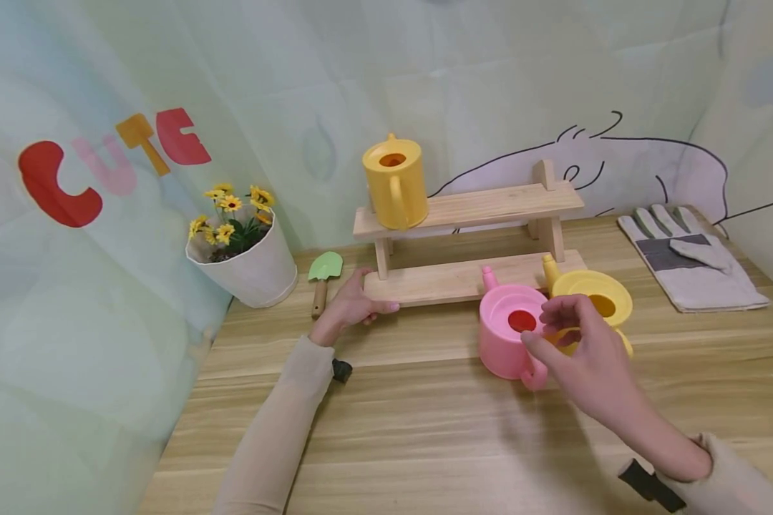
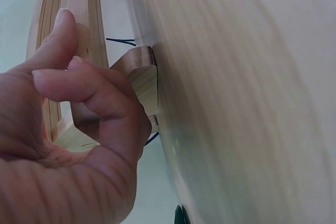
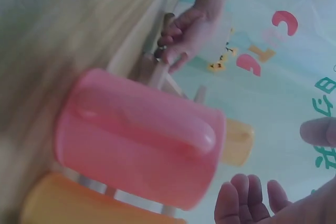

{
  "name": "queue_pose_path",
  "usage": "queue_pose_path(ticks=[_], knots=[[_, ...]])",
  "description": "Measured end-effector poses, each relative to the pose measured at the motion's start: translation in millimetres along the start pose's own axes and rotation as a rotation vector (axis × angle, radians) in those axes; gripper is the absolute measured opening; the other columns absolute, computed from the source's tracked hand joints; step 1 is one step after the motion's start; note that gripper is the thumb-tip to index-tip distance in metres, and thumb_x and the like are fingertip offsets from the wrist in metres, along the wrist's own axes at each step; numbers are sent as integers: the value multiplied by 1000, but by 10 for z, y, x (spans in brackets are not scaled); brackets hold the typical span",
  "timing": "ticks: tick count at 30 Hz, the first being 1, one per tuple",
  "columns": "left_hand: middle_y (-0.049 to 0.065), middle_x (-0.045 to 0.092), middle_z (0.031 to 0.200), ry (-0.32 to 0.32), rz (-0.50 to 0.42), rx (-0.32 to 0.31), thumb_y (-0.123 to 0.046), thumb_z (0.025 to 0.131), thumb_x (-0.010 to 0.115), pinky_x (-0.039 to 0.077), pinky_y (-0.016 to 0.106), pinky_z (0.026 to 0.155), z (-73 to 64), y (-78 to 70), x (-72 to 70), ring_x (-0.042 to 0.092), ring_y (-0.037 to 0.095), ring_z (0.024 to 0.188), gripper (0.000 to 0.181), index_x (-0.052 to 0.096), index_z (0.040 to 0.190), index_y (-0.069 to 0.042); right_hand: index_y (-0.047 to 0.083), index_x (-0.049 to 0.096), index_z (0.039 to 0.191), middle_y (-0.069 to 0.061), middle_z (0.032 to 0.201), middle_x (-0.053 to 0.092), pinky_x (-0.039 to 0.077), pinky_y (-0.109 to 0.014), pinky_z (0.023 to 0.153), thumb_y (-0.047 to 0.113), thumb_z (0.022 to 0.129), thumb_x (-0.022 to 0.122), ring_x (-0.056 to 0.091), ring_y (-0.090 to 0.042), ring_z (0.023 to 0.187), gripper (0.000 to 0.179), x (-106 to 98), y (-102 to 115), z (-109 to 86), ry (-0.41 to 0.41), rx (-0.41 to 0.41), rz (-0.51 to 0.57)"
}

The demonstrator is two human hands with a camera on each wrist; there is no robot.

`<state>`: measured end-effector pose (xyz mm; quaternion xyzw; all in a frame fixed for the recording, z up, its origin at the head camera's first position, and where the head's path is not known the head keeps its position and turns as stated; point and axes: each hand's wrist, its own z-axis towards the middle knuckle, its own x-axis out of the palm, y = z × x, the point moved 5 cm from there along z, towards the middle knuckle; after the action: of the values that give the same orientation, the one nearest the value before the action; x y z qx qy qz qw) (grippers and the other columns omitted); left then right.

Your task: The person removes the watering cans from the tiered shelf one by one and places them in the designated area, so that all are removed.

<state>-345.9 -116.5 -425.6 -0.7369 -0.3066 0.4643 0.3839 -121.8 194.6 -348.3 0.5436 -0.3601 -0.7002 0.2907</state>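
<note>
My left hand [image 1: 354, 304] grips the left end of the lower board of a two-tier wooden stand [image 1: 470, 279]. In the left wrist view its thumb [image 2: 60, 38] lies along the board and the fingers curl at the end. Above the pink watering can [image 1: 505, 340] hovers my right hand [image 1: 589, 361], fingers bent loosely and holding nothing. That can stands on the table in front of the stand, spout toward it. A yellow watering can [image 1: 602, 293] sits beside it, partly hidden by the right hand. Another yellow watering can [image 1: 396, 182] stands on the upper board's left end.
Left of the stand lie a small green trowel [image 1: 325, 268] with a wooden handle and a white pot [image 1: 258, 268] of yellow flowers. A pair of grey-white gloves [image 1: 696, 261] rests at the right. A printed cloth backdrop [image 1: 335, 64] rises behind the wooden table [image 1: 425, 443].
</note>
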Motion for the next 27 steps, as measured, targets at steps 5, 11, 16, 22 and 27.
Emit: queue_pose_path(ticks=[5,11,16,22,27], knots=[[13,60,104,-1,6,-3,-16,89,93,45,23,55,0,-2,-7,51,11,58,104,25,168,-8,1,55,137,-17,125,68,49,-10,85,26,100,81,64,-28,113,52,-24,147,93,11,-54,-12],[17,59,115,-1,15,-11,-18,89,93,46,23,55,-8,-2,-4,52,12,58,104,26,168,-9,5,56,136,-15,126,69,49,-12,85,29,101,79,65,-28,116,48,-8,278,213,10,-80,36],[17,59,116,-6,13,-14,-17,88,93,47,23,55,-16,-5,-7,53,13,59,103,27,168,-9,6,56,137,-14,129,67,49,-14,89,35,100,79,64,-25,114,53,53,394,385,30,-102,76],[16,60,112,-17,16,-12,-17,87,94,47,24,55,-3,12,-9,54,14,61,104,29,167,-8,4,57,133,-13,122,67,51,-17,91,33,99,81,65,-25,113,51,169,574,588,53,-167,71],[15,61,110,-24,19,-7,-17,87,95,47,24,55,4,12,-12,55,14,62,103,30,166,-8,4,56,132,-14,121,66,55,-34,99,31,99,80,66,-26,113,48,246,722,736,68,-195,91]])
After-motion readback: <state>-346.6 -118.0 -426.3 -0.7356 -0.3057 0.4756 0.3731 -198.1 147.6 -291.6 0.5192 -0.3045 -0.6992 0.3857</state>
